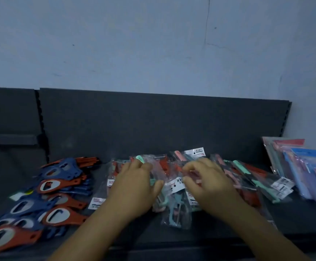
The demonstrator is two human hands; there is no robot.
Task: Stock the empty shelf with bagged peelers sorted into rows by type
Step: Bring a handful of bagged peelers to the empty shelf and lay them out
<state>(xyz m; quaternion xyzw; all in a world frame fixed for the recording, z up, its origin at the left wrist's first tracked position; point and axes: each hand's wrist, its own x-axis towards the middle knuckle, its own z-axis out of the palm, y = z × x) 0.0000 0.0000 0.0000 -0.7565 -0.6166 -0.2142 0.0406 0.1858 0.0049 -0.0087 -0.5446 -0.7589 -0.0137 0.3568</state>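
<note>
Two hands over a dark shelf [172, 129], both on a loose pile of bagged peelers [174, 185] at mid-shelf, toward the front edge. Left hand [134, 187]: palm down on the pile, fingers curled into the bags, thumb against a clear bag with a mint peeler [176, 210]; whether it pinches a bag, cannot tell. Right hand [210, 187]: fingers curled, fingertips pinching a bag's white label [178, 184]. Peelers in red, mint and pink, bags overlapping, no clear rows under the hands. More bagged peelers [255, 178] fan out toward the shelf's right end. Left end: flat blue and orange openers [55, 187], overlapped in a line running to the front-left corner. Right end: stack of flat packets [304, 166], blue and pink, leaning against the back panel [153, 119]. Pale wall [153, 44] above.
</note>
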